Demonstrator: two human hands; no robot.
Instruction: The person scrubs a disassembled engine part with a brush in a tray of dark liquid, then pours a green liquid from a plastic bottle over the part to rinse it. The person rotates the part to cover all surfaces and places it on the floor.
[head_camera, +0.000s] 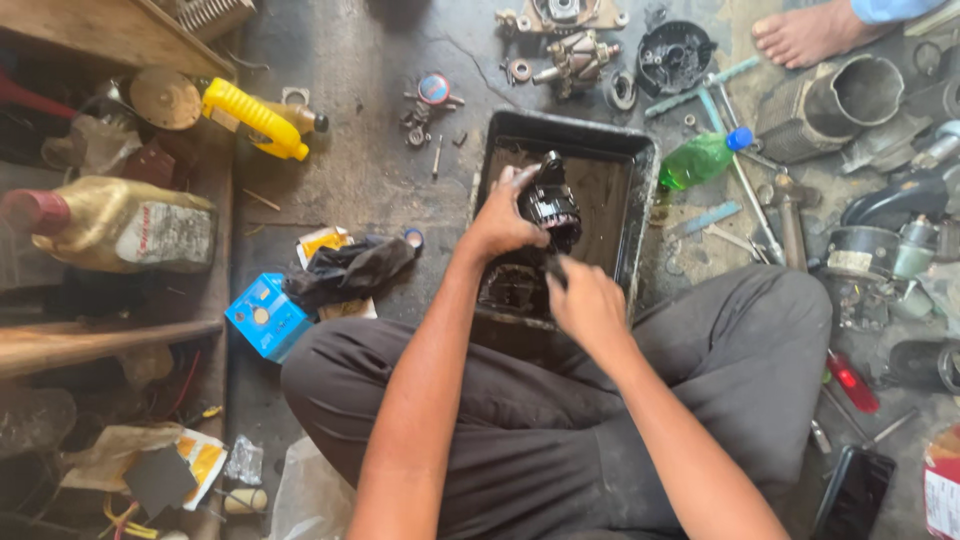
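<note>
My left hand (500, 218) grips a black round motor part (550, 203) and holds it over a black rectangular tray (640, 190) with dark liquid in it. My right hand (585, 300) is closed around a small dark tool, probably a brush (556, 268), whose tip touches the underside of the motor part. I sit cross-legged on the floor in dark trousers, with the tray in front of my knees.
A green plastic bottle (700, 158) lies right of the tray. A blue box (266, 316) and a black rag (350, 268) lie to its left. Motor parts (578, 60), wrenches and a metal cylinder (840, 100) litter the floor; another person's bare foot (810, 32) is top right.
</note>
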